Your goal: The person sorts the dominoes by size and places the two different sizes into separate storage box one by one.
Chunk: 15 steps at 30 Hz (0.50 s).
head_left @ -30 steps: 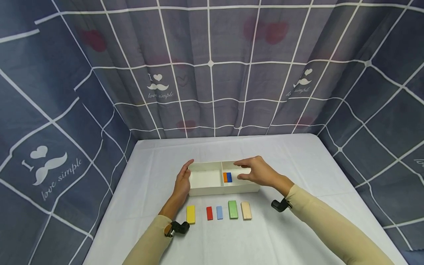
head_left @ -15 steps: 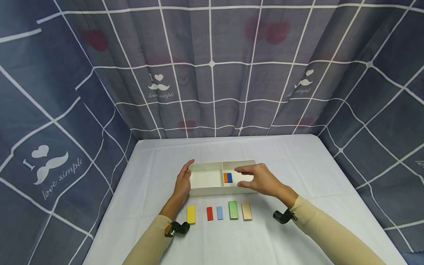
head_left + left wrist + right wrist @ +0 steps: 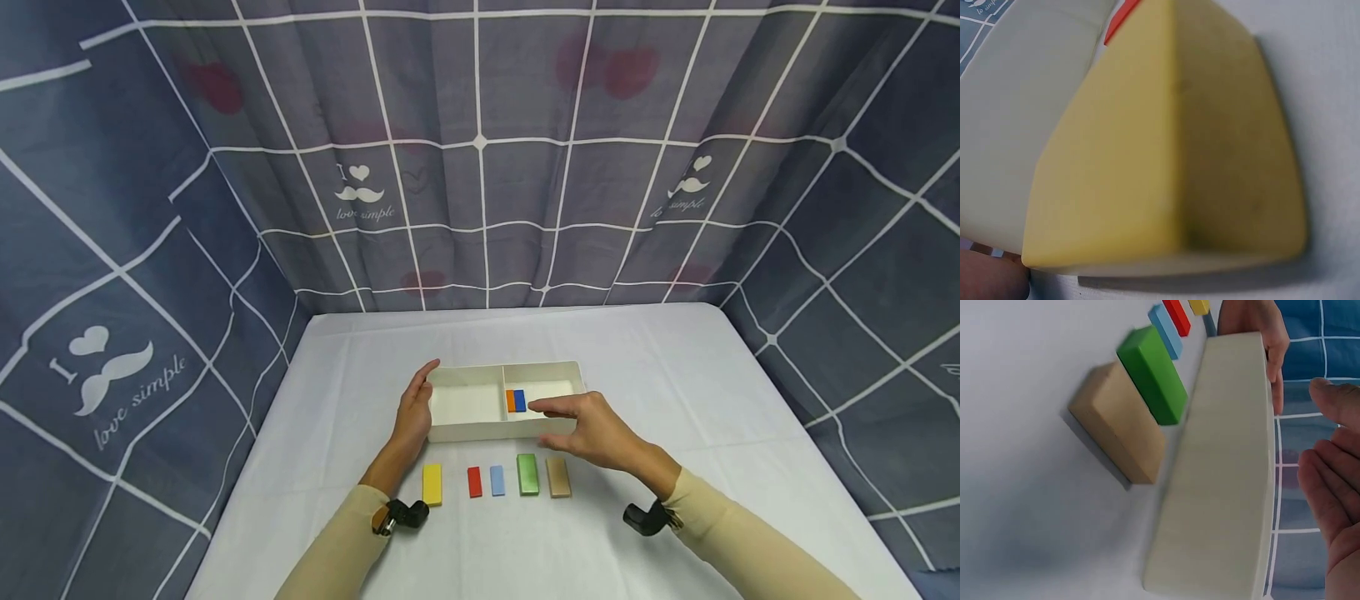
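A white two-compartment box [image 3: 480,432] sits on the cloth. My left hand [image 3: 410,417] holds its left end, with the fingers along the side wall and the thumb at the rim. Inside the right compartment, an orange block [image 3: 510,401] and a dark blue block [image 3: 520,401] stand side by side against the divider. My right hand [image 3: 596,427] hovers over the box's near right wall, thumb and fingers apart, nothing between them. In front of the box lie a yellow block [image 3: 432,485], a red block [image 3: 475,482], a light blue block [image 3: 497,481], a green block [image 3: 527,475] and a natural wood block [image 3: 558,477].
White cloth covers the table [image 3: 637,342]. Dark checked curtains [image 3: 517,192] enclose it at the back and both sides. In the left wrist view the yellow block [image 3: 1110,175] stands very close to the camera, blocking most of the scene.
My right hand has drawn back from over the right compartment toward the near wall, staying parted. The left hand, box and blocks have stayed in place.
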{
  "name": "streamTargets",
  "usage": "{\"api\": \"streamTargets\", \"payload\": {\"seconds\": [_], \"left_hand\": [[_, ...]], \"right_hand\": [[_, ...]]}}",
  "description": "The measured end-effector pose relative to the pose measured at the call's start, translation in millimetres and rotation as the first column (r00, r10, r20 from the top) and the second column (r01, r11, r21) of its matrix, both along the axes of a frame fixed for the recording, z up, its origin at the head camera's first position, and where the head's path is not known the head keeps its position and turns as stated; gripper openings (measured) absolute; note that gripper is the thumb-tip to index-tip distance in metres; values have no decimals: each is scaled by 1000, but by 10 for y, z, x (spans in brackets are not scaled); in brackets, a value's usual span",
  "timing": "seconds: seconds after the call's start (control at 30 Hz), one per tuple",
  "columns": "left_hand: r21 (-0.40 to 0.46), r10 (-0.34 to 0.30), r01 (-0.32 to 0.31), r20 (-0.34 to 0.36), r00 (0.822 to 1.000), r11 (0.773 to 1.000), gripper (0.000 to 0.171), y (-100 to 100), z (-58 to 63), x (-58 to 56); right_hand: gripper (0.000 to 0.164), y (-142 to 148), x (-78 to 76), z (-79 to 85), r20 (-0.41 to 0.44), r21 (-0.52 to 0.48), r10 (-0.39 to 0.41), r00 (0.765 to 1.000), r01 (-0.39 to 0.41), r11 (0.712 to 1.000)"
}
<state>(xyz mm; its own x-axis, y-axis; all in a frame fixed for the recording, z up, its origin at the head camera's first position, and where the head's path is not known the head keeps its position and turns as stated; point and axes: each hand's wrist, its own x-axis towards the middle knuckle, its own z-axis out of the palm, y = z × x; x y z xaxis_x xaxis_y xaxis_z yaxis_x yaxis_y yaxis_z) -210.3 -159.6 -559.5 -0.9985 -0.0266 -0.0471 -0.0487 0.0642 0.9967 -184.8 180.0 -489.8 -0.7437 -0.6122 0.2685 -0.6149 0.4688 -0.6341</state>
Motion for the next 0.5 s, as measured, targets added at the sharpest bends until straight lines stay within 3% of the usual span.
{"api": "streamTargets", "payload": {"seconds": [0.5], "left_hand": [[10, -5, 5, -5, 1000, 1000, 48, -7, -3, -5]], "right_hand": [[49, -89, 167, -164, -59, -44, 58, 997, -60, 997]]}}
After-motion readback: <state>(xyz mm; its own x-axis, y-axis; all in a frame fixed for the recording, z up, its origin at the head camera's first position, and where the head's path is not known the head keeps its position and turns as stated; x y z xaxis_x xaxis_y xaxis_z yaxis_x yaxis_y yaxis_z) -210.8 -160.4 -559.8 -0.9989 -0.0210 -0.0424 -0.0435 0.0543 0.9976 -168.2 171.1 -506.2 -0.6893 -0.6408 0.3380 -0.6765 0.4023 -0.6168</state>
